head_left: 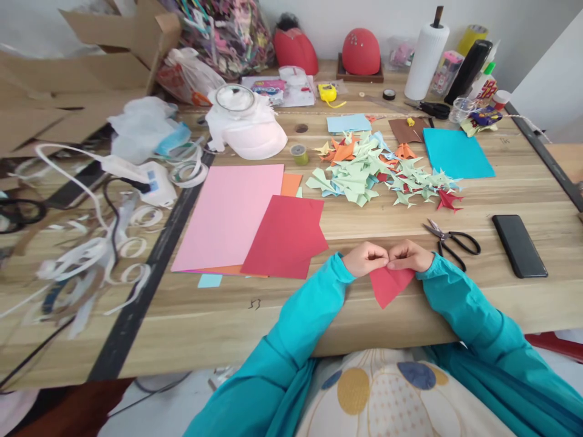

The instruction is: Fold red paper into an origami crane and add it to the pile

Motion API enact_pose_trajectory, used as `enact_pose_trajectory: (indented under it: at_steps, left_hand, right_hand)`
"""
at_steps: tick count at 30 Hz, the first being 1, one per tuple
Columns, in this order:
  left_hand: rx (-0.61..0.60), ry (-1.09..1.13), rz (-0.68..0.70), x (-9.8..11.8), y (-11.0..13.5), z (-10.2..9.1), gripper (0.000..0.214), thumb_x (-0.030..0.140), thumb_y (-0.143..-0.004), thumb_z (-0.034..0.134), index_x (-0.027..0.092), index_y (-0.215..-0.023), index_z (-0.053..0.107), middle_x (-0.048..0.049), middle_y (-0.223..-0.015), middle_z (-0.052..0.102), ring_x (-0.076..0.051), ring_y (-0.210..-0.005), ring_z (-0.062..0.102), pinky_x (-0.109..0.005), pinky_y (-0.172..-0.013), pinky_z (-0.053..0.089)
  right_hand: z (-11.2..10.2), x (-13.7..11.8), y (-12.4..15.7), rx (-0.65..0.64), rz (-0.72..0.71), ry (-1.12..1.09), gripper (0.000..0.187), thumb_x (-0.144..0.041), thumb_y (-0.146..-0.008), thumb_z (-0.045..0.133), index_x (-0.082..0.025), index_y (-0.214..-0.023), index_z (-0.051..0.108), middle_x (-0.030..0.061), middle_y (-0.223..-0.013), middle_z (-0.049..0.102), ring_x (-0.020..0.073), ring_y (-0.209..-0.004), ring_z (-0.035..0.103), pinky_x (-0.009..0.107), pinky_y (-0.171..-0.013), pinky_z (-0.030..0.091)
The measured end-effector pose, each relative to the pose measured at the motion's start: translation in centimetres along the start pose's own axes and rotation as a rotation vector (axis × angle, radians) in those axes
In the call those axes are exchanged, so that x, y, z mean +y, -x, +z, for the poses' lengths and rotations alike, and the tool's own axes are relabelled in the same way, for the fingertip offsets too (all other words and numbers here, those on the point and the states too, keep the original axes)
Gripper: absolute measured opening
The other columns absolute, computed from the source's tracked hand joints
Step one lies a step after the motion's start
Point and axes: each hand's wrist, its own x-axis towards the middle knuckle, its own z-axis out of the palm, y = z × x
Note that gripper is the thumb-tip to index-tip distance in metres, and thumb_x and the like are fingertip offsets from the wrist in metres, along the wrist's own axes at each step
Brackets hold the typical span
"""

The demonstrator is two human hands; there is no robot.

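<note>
Two hands: left hand [363, 259] and right hand [410, 255], fingers pinched closed on red paper [386, 291], near the table's front edge [392, 347]
Writing: black scrawl [254, 304], unclear; purple packet [485, 115], lettering too small
Table [204, 337]: wood-grained, dark strip [152, 270] at left
Room: pale wall [523, 24]

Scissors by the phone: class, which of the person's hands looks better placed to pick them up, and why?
Probably the right hand: the scissors lie on its side, close by its wrist. The left hand is farther off. Both pinch the red paper, so the right would let go first.
</note>
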Motion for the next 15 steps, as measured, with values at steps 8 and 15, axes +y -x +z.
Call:
enact_pose_trajectory:
  at_steps: [8,15]
  left_hand:
    - [0.015,0.055,0.011,0.22,-0.19,0.07,0.031,0.039,-0.068,0.056,0.010,-0.057,0.057,0.0021,-0.049,0.044,-0.007,-0.048,0.034,-0.021,-0.045,0.027]
    - [-0.071,-0.051,0.041,-0.15,-0.26,-0.21,0.036,0.043,-0.069,0.054,0.012,-0.050,0.052,0.0029,-0.048,0.036,-0.007,-0.049,0.031,-0.022,-0.046,0.025]
  right_hand:
    - [0.03,-0.13,-0.36,-0.034,-0.001,-0.123,0.037,-0.033,-0.063,0.066,-0.013,-0.044,0.042,-0.0077,-0.040,0.034,0.0027,-0.039,0.028,0.019,-0.040,0.019]
    - [-0.04,-0.29,-0.29,-0.116,-0.027,-0.038,0.038,-0.034,-0.065,0.065,-0.013,-0.044,0.041,-0.0077,-0.042,0.031,0.0030,-0.041,0.025,0.021,-0.041,0.016]
